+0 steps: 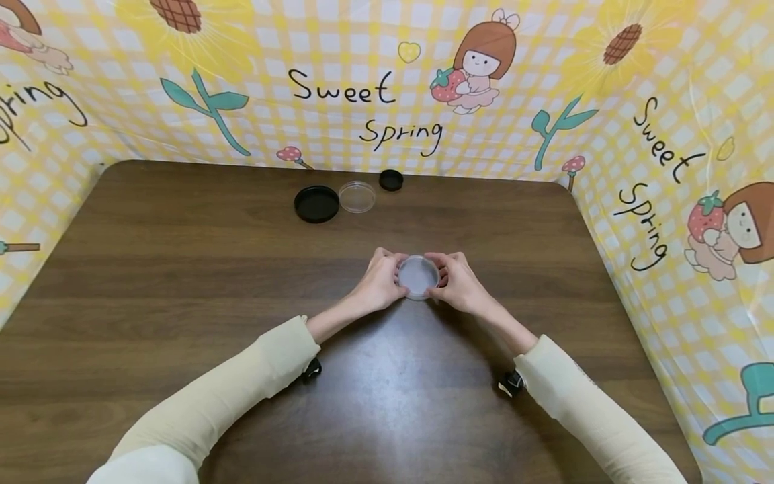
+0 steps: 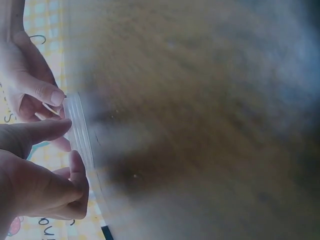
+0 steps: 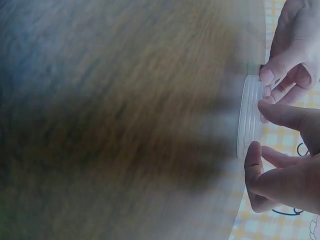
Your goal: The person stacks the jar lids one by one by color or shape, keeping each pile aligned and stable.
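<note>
Both hands hold a clear, shallow round dish (image 1: pixel 418 277) near the middle of the table. Ridged bands run around its side (image 2: pixel 80 130) in the left wrist view. My left hand (image 1: pixel 379 280) grips the left rim between thumb and fingers, and my right hand (image 1: pixel 461 284) grips the right rim the same way. In the right wrist view the dish (image 3: pixel 250 117) stands flat, its underside close to the tabletop; I cannot tell whether it touches. Whatever lies inside it cannot be made out.
Toward the back edge of the wooden table (image 1: pixel 181 282) lie a black round dish or lid (image 1: pixel 316 204), a clear round dish or lid (image 1: pixel 357 197) beside it, and a small black round piece (image 1: pixel 391 180). A printed cloth (image 1: pixel 338 40) walls the back and sides.
</note>
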`<state>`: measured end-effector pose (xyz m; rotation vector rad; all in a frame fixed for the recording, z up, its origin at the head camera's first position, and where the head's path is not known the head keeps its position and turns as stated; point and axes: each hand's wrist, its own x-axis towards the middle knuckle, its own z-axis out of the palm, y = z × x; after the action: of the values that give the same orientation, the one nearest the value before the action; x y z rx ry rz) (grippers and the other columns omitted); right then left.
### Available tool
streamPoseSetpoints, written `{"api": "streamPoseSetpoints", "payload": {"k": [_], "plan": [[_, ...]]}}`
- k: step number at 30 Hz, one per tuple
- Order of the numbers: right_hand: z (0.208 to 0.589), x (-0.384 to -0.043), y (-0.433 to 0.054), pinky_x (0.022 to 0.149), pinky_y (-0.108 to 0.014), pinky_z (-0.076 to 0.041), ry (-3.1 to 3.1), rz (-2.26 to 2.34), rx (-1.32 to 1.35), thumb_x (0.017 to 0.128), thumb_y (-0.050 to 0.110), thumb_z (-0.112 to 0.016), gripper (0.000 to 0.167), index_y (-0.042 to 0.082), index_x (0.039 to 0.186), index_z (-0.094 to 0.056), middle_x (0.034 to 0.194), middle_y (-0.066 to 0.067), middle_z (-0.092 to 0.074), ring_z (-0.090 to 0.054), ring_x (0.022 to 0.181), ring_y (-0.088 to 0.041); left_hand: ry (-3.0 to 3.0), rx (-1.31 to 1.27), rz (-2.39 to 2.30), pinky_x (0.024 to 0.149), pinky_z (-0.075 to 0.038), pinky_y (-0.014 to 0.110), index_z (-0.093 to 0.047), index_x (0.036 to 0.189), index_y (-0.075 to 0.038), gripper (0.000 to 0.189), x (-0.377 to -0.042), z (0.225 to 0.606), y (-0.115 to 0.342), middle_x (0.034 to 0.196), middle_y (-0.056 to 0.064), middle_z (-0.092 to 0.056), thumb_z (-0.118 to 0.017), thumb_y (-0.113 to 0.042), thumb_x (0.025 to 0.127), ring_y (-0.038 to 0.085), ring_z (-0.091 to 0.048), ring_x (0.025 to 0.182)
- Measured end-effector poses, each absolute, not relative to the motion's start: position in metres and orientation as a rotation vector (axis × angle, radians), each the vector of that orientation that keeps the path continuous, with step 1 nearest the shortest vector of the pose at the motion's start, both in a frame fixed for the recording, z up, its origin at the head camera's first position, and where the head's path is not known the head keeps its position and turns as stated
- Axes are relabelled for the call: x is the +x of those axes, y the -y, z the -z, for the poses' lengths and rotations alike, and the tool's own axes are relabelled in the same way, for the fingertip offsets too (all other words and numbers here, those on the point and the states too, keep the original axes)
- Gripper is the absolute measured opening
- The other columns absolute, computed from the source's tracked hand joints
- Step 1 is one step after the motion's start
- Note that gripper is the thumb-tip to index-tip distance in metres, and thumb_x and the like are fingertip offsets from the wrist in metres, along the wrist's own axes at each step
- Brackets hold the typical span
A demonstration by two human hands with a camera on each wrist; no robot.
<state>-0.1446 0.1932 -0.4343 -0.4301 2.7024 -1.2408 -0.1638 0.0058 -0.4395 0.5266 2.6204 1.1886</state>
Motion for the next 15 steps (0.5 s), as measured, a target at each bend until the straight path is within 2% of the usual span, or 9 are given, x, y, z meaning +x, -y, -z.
{"api": "streamPoseSetpoints", "payload": {"k": [11,15], "plan": [[0.432,-0.1445,-0.1922,0.074,-0.032,-0.054,-2.708,1.238,-0.376,0.07,-0.008,-0.079,0.064,-0.01,0.129,-0.052,0.112,-0.026,-0.041,-0.061,0.085,-0.03,-2.632,0.577,-1.196,0.091,-0.041,0.036,-0.054,0.129,0.01,0.062,-0.1652,0.4395,-0.0054,0.094,0.014,-0.058,-0.078,0.003,0.072,0.025,-0.043,0.108],[0.4344,-0.1456,-0.194,0.074,-0.03,-0.054,-2.691,1.259,-0.372,0.072,-0.009,-0.078,0.063,-0.011,0.129,-0.051,0.114,-0.027,-0.039,-0.061,0.087,-0.031,-2.626,0.572,-1.198,0.09,-0.041,0.036,-0.054,0.129,0.01,0.061,-0.1636,0.4388,-0.0046,0.094,0.014,-0.058,-0.078,0.003,0.073,0.025,-0.042,0.108]]}}
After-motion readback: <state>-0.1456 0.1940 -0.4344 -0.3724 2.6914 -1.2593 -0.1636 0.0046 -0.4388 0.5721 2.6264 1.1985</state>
